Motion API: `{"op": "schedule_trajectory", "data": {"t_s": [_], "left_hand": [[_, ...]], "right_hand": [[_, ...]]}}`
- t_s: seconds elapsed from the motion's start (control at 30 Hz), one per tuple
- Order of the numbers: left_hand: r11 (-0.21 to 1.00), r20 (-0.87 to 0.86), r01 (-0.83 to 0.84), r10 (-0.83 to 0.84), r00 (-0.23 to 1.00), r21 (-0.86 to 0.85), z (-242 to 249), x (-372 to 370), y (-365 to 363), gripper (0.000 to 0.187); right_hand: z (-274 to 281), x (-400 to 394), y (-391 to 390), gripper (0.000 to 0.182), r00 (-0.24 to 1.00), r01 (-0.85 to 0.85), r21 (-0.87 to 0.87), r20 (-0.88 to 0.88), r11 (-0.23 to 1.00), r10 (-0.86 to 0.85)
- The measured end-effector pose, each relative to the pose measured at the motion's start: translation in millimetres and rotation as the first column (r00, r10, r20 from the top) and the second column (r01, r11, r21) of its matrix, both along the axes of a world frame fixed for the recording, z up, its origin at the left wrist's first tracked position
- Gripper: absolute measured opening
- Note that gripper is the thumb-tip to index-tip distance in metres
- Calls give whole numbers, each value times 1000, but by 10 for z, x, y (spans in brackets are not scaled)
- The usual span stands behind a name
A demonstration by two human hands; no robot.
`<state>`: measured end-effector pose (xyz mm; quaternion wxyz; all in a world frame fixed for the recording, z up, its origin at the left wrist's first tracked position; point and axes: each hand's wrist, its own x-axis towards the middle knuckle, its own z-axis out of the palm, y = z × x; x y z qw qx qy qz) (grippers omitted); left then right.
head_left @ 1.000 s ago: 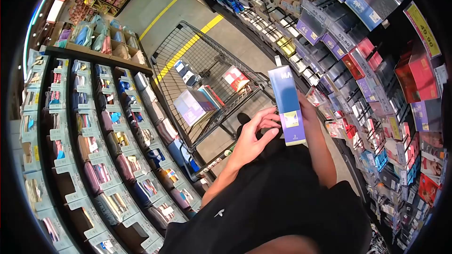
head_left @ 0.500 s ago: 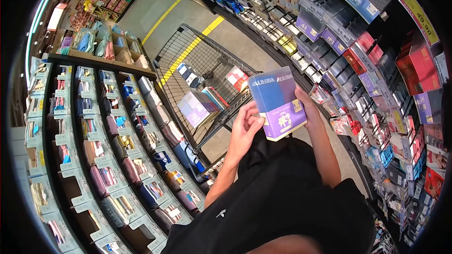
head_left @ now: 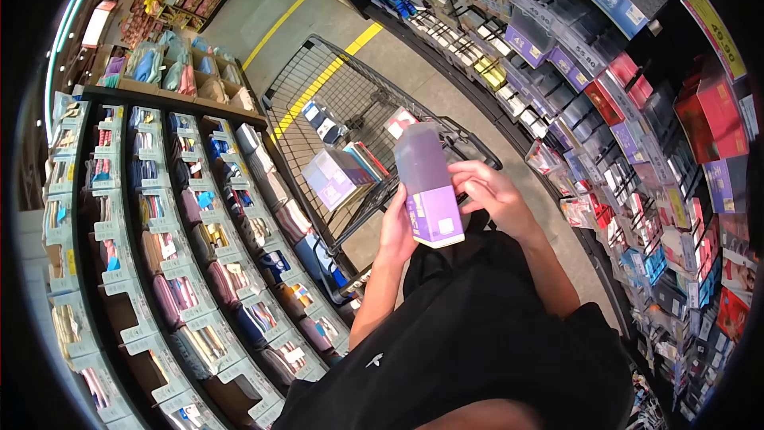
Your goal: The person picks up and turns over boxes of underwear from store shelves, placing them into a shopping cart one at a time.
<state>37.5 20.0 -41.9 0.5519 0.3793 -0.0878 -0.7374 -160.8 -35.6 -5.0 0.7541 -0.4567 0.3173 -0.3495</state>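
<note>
In front of my torso, my left hand (head_left: 398,228) grips a boxed pack (head_left: 430,181) by its left side. The pack has a see-through upper part with dark contents and a purple lower part with a white square label. It is turned so that a narrow side and an edge face me. My right hand (head_left: 496,197) is beside the pack's right side, its fingers bent and apart, fingertips right at the edge. Beyond the pack stands a black wire shopping cart (head_left: 280,103).
In the cart lie a similar purple box (head_left: 334,181), a dark-blue and white pack (head_left: 322,122) and some thin coloured packs. A shelf of folded textiles in grey holders (head_left: 163,287) lines the left; hanging packages (head_left: 629,147) line the right. A yellow line (head_left: 362,38) marks the floor.
The pack has been turned from its broad printed front to a narrow side and moved slightly left. My right hand has loosened from its edge; my left hand has shifted its grip.
</note>
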Motion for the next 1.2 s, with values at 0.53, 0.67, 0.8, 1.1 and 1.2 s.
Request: {"op": "schedule_trajectory", "data": {"t_s": [0.53, 0.67, 0.8, 1.1, 1.2], "left_hand": [[999, 21, -49, 49, 999, 6, -95, 105, 59, 38], [999, 21, -50, 50, 999, 1, -90, 95, 41, 36], [999, 24, -44, 43, 999, 6, -111, 108, 48, 35], [995, 6, -96, 96, 995, 33, -98, 221, 79, 38], [992, 91, -120, 124, 988, -48, 43, 267, 53, 44]], "right_hand": [[-80, -21, 65, 20, 991, 130, 13, -4, 991, -130], [-103, -31, 67, 19, 990, 139, 24, -18, 990, -139], [-122, -49, 74, 18, 987, 156, 32, -34, 987, -155], [-147, -39, -30, 17, 993, 118, 23, 4, 993, -119], [-29, 31, -53, 21, 961, 276, -169, 43, 946, -272]]}}
